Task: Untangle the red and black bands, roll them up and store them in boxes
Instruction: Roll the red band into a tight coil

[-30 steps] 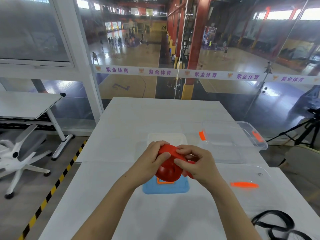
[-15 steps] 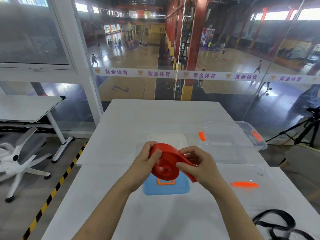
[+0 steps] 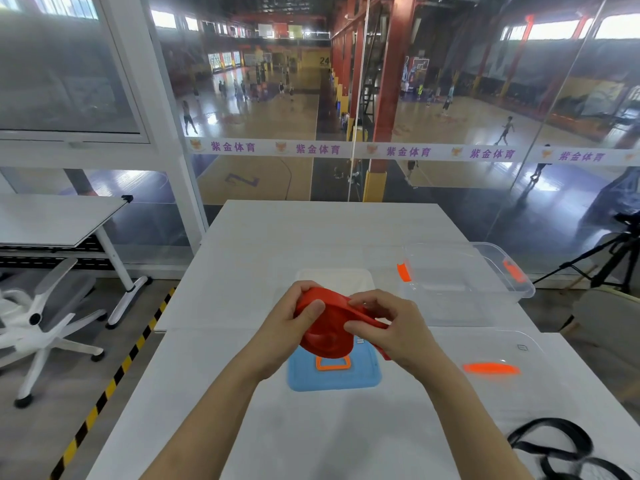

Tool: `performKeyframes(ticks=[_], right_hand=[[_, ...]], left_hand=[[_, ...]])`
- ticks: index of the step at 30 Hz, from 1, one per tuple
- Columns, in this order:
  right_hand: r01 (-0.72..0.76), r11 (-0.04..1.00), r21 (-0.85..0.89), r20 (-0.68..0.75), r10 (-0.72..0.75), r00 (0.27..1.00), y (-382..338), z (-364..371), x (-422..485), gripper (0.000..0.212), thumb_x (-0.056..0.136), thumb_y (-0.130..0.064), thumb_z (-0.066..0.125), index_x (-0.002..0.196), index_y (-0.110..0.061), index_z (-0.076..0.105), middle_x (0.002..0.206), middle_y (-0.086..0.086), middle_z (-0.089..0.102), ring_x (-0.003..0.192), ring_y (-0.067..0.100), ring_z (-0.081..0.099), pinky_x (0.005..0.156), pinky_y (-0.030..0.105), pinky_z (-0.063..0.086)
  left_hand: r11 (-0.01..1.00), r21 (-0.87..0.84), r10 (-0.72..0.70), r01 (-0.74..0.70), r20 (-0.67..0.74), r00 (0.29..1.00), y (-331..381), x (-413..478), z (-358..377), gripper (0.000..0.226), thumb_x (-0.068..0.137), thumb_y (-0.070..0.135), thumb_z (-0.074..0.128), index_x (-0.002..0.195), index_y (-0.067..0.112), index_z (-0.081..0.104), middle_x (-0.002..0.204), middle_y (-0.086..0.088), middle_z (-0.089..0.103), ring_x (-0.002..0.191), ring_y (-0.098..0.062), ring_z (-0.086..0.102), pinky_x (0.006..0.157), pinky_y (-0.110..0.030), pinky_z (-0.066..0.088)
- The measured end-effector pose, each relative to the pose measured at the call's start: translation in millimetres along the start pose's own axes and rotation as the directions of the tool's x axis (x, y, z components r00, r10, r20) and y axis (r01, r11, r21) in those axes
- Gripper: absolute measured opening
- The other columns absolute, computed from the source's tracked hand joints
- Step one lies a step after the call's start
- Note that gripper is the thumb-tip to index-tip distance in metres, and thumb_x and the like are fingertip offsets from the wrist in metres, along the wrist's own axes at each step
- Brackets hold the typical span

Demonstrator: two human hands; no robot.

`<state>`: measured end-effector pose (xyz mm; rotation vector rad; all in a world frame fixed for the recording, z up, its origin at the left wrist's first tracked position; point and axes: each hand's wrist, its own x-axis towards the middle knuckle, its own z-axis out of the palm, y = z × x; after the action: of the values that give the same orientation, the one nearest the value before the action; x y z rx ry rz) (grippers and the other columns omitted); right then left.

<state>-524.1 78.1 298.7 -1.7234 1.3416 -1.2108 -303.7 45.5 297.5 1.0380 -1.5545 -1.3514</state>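
Both hands are up over the table (image 3: 214, 427), closed on the red band (image 3: 325, 337). My left hand (image 3: 289, 329) clamps the wound coil, thumb pressed on its face. My right hand (image 3: 388, 327) pinches the loose tail where it runs onto the coil's top edge. The coil hangs above the blue lid (image 3: 301, 379), not touching it.

Step in hand, as I judge it: rolling the red band; a short tail hangs free beside my right palm.

Next move calls for winding that tail on tight without slackening the left grip, or the coil may spring open.

Nearest my right, the black band (image 3: 554, 448) lies loose and unrolled. Farther off are a small white box (image 3: 334, 277) behind my hands and a clear box (image 3: 485, 271) to the right, both open. Which box takes which band I cannot tell.
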Motion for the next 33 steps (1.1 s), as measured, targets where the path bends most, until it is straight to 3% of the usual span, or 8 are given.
performKeyframes(ticks=[4,7,11,16,24,27,31,33], right_hand=[[-0.083,0.994,0.069,-0.028,0.086,0.996,10,-20,-6,0.022,0.09,-0.019,0.082,0.105,-0.035,0.076,0.116,-0.018,0.076,0.106,0.008,0.071,0.078,0.027,0.061],[-0.074,0.996,0.047,-0.042,0.076,0.996,21,-27,-11,0.017,0.103,-0.023,0.065,0.116,-0.032,0.071,0.113,-0.012,0.074,0.106,0.011,0.068,0.089,0.027,0.056],[-0.089,0.989,0.118,-0.01,0.09,0.996,26,-25,-11,0.038,0.09,-0.012,0.047,0.116,-0.028,0.069,0.108,-0.013,0.073,0.101,0.004,0.066,0.085,0.017,0.052],[-0.151,0.981,0.124,0.056,0.145,0.988,30,-30,-9,0.043,0.081,-0.009,0.049,0.115,-0.023,0.071,0.11,-0.008,0.074,0.109,0.011,0.068,0.089,0.022,0.054],[-0.195,0.975,0.111,0.171,0.174,0.97,33,-38,-10,0.032,0.093,0.01,0.062,0.107,-0.018,0.073,0.109,0.003,0.075,0.111,0.02,0.069,0.097,0.033,0.056],[-0.154,0.983,0.098,0.066,0.148,0.987,32,-37,-6,0.025,0.089,0.004,0.074,0.098,-0.02,0.075,0.097,0.001,0.076,0.1,0.023,0.07,0.092,0.037,0.058],[-0.127,0.992,0.026,-0.346,0.128,0.93,32,-26,4,0.026,0.087,0.007,0.071,0.085,-0.019,0.068,0.088,0.002,0.068,0.081,0.028,0.065,0.056,0.03,0.059],[-0.108,0.994,0.034,-0.397,0.113,0.911,31,-25,7,0.023,0.089,0.008,0.07,0.086,-0.015,0.067,0.092,0.007,0.066,0.083,0.029,0.065,0.052,0.027,0.059]], left_hand=[[0.992,-0.124,-0.051,0.04,-0.093,0.994,2,3,-11,0.019,0.108,0.033,0.052,0.124,0.027,0.059,0.11,0.003,0.073,0.104,-0.019,0.073,0.084,-0.04,0.063],[0.981,-0.185,-0.084,0.061,-0.115,0.99,4,5,-15,0.021,0.109,0.032,0.049,0.124,0.022,0.059,0.107,0.002,0.076,0.101,-0.019,0.075,0.081,-0.04,0.062],[0.971,-0.223,-0.113,0.085,-0.117,0.987,5,6,-18,0.024,0.109,0.035,0.048,0.126,0.02,0.058,0.113,-0.003,0.075,0.105,-0.024,0.074,0.086,-0.049,0.063],[0.962,-0.251,-0.14,0.107,-0.117,0.983,5,7,-23,0.026,0.109,0.035,0.047,0.126,0.018,0.057,0.112,-0.004,0.076,0.102,-0.023,0.074,0.09,-0.056,0.06],[0.964,-0.239,-0.164,0.116,-0.192,0.968,2,12,-36,0.028,0.11,0.033,0.047,0.128,0.015,0.057,0.12,-0.011,0.074,0.105,-0.027,0.073,0.091,-0.061,0.059],[0.975,-0.197,-0.147,0.106,-0.206,0.968,2,13,-39,0.023,0.11,0.031,0.048,0.126,0.018,0.059,0.117,-0.006,0.075,0.102,-0.023,0.074,0.088,-0.056,0.06],[0.984,-0.148,-0.128,0.1,-0.194,0.973,0,12,-36,0.019,0.11,0.03,0.049,0.123,0.022,0.06,0.112,-0.003,0.076,0.103,-0.023,0.073,0.087,-0.052,0.061],[0.983,-0.152,-0.128,0.099,-0.201,0.971,0,12,-35,0.02,0.11,0.031,0.049,0.124,0.022,0.059,0.114,-0.003,0.075,0.106,-0.025,0.073,0.088,-0.052,0.062]])
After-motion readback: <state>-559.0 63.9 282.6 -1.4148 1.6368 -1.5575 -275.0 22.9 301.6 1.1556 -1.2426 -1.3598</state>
